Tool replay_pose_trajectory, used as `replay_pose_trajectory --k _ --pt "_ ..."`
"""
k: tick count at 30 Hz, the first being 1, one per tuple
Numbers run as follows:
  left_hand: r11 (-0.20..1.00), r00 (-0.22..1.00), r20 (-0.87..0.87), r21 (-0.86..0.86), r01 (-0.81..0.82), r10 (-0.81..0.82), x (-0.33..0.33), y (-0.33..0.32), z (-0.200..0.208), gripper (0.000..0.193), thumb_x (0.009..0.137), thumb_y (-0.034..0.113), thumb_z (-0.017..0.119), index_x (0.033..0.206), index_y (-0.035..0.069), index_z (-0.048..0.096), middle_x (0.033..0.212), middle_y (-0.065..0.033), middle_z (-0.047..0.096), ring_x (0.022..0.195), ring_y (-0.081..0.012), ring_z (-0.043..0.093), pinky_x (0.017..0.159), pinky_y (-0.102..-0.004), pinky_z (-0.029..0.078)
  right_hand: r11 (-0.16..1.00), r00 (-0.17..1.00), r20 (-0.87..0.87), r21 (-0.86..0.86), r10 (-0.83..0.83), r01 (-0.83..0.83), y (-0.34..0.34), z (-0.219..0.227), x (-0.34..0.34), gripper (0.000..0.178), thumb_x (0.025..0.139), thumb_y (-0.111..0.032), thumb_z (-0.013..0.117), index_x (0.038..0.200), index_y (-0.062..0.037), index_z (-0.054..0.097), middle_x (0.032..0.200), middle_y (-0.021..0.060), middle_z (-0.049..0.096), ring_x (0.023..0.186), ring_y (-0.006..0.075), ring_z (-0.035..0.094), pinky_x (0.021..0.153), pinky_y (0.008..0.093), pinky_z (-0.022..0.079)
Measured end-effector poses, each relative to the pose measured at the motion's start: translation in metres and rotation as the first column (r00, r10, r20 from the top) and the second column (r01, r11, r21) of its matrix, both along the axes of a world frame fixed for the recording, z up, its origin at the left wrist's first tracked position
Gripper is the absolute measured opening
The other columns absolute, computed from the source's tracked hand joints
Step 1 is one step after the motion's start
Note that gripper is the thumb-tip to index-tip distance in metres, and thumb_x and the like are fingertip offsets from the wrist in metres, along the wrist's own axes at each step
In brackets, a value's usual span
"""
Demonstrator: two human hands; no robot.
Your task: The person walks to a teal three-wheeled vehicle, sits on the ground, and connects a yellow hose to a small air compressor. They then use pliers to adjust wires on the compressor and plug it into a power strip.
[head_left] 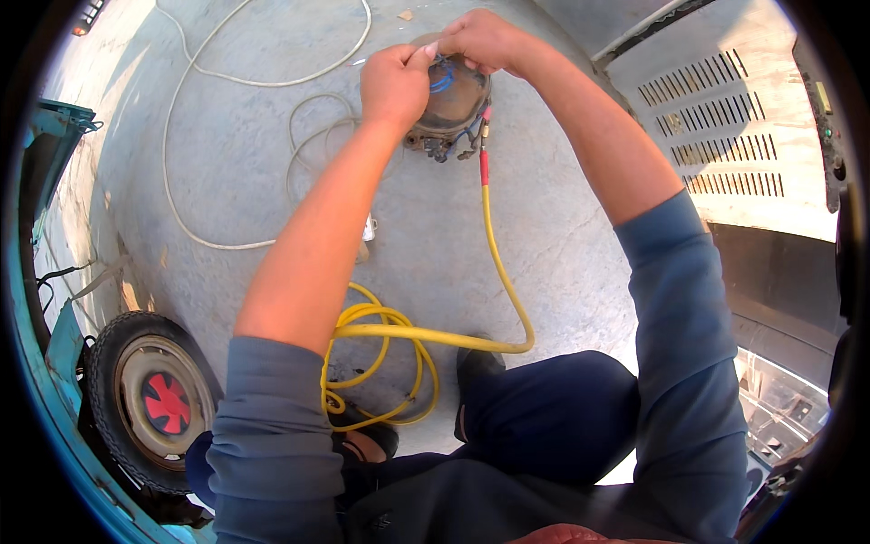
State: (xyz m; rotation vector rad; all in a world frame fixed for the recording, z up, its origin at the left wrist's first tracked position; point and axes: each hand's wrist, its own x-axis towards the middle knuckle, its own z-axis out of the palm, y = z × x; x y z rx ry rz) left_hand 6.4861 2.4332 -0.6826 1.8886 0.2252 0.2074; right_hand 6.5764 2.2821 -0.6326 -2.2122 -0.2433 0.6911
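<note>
At the top of the view, my left hand (396, 83) and my right hand (480, 41) meet with thumbs and fingers pinched together. Whatever lies between the fingertips is too small to make out. Directly beneath them, a dark, rounded compressor-like metal body (456, 98) stands on the floor. Thin blue wire (441, 79) is looped over its top, close below my fingertips. A yellow hose (494, 227) with a red end sleeve (485, 168) runs to a fitting at the body's right side.
The yellow hose lies in coils (390, 317) near my feet. A pale cable (172, 145) loops across the concrete floor at left. A small wheel (154, 399) with a red hub stands at lower left, beside a teal metal frame (68, 335). A slotted panel (711, 118) is at right.
</note>
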Motion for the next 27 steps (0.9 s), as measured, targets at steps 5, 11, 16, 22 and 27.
replay_pose_trajectory --k 5,11,16,22,27 --pt "0.993 1.000 -0.012 -0.115 0.008 -0.010 -0.004 -0.001 0.003 0.026 0.094 0.022 0.074 0.082 -0.001 0.074 0.069 -0.0021 0.065 0.063 -0.0093 0.053 0.060 -0.0286 0.044 0.994 0.994 -0.071 0.067 -0.082 0.087 0.005 -0.002 -0.003 0.028 0.091 -0.023 0.075 0.077 -0.0004 0.064 0.065 0.0069 0.056 0.047 0.0140 0.043 0.041 0.0308 0.033" --pt "0.995 0.998 -0.047 -0.092 0.034 -0.038 -0.003 0.008 0.002 0.021 0.093 0.017 0.075 0.082 0.000 0.073 0.071 -0.0009 0.067 0.066 -0.0085 0.057 0.061 -0.0266 0.046 0.985 0.981 -0.138 0.082 -0.136 0.149 0.009 -0.003 -0.010 0.024 0.095 -0.024 0.069 0.088 -0.0016 0.064 0.066 0.0018 0.051 0.050 0.0098 0.046 0.043 0.0250 0.040" --pt "0.982 0.992 -0.125 -0.190 -0.006 -0.018 -0.001 0.005 0.007 0.019 0.094 0.018 0.074 0.083 0.002 0.074 0.072 -0.0018 0.067 0.067 -0.0087 0.059 0.058 -0.0265 0.051 0.973 0.977 -0.133 0.138 -0.166 0.184 0.008 -0.010 -0.011 0.025 0.095 -0.025 0.068 0.086 -0.0011 0.064 0.069 0.0017 0.053 0.053 0.0095 0.049 0.046 0.0245 0.045" --pt "0.995 0.981 -0.168 -0.023 0.098 -0.101 0.006 0.017 0.016 0.020 0.092 0.021 0.077 0.082 0.004 0.075 0.071 -0.0014 0.066 0.066 -0.0087 0.058 0.055 -0.0271 0.047 0.972 0.980 -0.064 0.134 -0.186 0.193 0.010 -0.016 -0.014 0.025 0.094 -0.023 0.067 0.085 -0.0006 0.066 0.072 0.0028 0.057 0.058 0.0107 0.054 0.051 0.0245 0.050" --pt "0.976 0.979 -0.068 0.089 0.196 -0.191 0.012 0.022 0.011 0.023 0.090 0.024 0.077 0.081 0.003 0.076 0.069 -0.0030 0.067 0.064 -0.0120 0.059 0.058 -0.0310 0.046 0.966 0.978 -0.020 0.152 -0.207 0.208 0.007 -0.025 -0.013 0.026 0.093 -0.025 0.066 0.086 -0.0006 0.068 0.073 0.0060 0.065 0.059 0.0127 0.061 0.053 0.0261 0.054"
